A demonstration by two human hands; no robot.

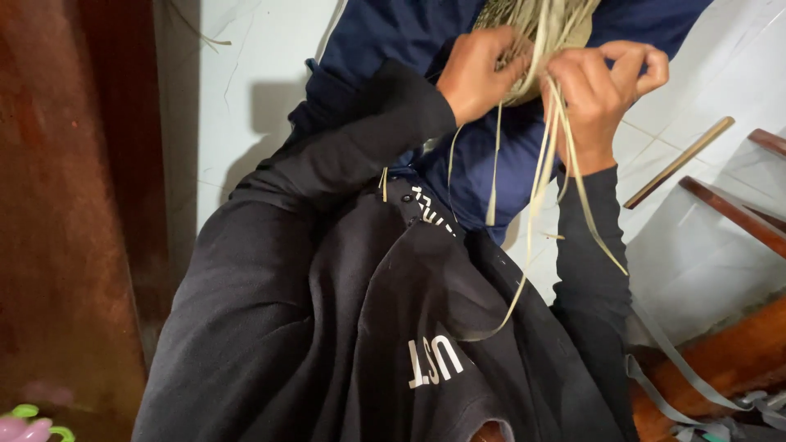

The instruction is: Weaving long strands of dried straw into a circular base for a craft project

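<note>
Head view: left hand [475,74] and right hand [602,90], fingers clenched on a woven straw piece [540,33] held above the lap, trail loose strands [557,188] that could snag or snap if tugged hard.

A pale tiled floor [704,237] carries the scene, with a thin wooden stick [679,162] lying slantwise across its tiles. Grey straps [679,360] trail over the floor at lower right, beside reddish-brown wooden rails [737,214] that rest on it.
</note>
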